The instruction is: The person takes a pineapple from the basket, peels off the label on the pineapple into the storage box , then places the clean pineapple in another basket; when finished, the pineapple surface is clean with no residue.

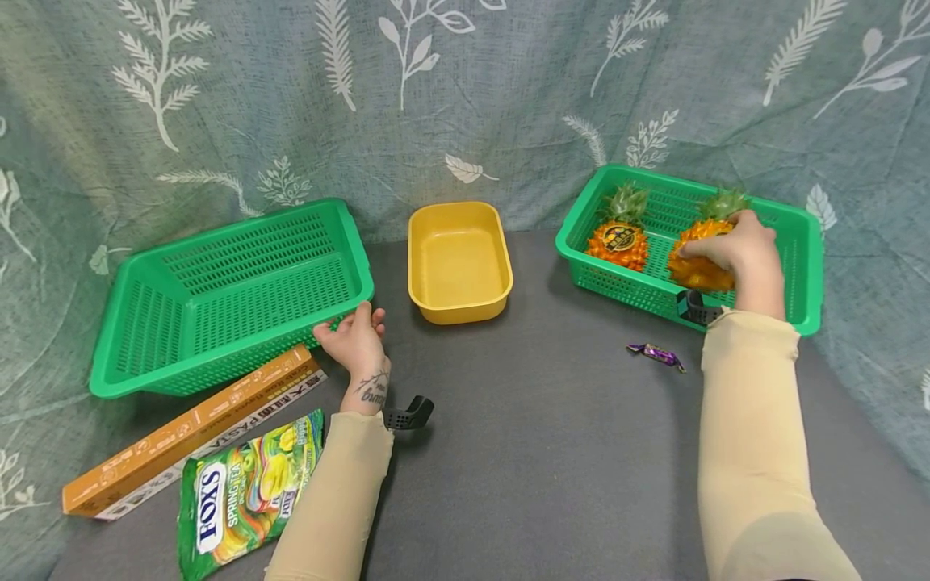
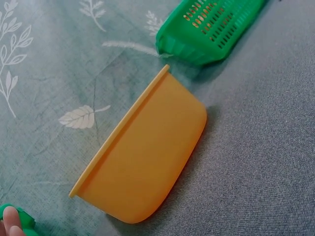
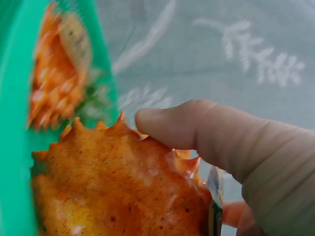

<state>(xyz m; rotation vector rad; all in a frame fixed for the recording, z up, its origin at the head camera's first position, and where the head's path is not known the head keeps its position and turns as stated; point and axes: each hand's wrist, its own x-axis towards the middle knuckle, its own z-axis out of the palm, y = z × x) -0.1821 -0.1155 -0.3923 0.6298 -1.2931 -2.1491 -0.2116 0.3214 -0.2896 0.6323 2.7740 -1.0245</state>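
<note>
My right hand [image 1: 751, 254] grips an orange spiky pineapple [image 1: 701, 270] inside the right green basket [image 1: 806, 266]. In the right wrist view, the thumb [image 3: 172, 123] lies against the spiny skin of this pineapple [image 3: 123, 182]. A second pineapple [image 1: 617, 242] with a round dark label stands at the left end of that basket. At the near right corner of the left green basket [image 1: 232, 351], my left hand [image 1: 356, 343] pinches the rim. Only its fingertips [image 2: 12, 221] on the green rim show in the left wrist view.
Between the baskets stands a yellow tub [image 1: 461, 311]. A purple-wrapped candy [image 1: 657, 355] lies in front of the right basket. Near the left forearm are a long orange pasta box [image 1: 196, 428] and a green FOX'S candy bag [image 1: 247, 492]. A patterned curtain [image 1: 508, 105] hangs behind.
</note>
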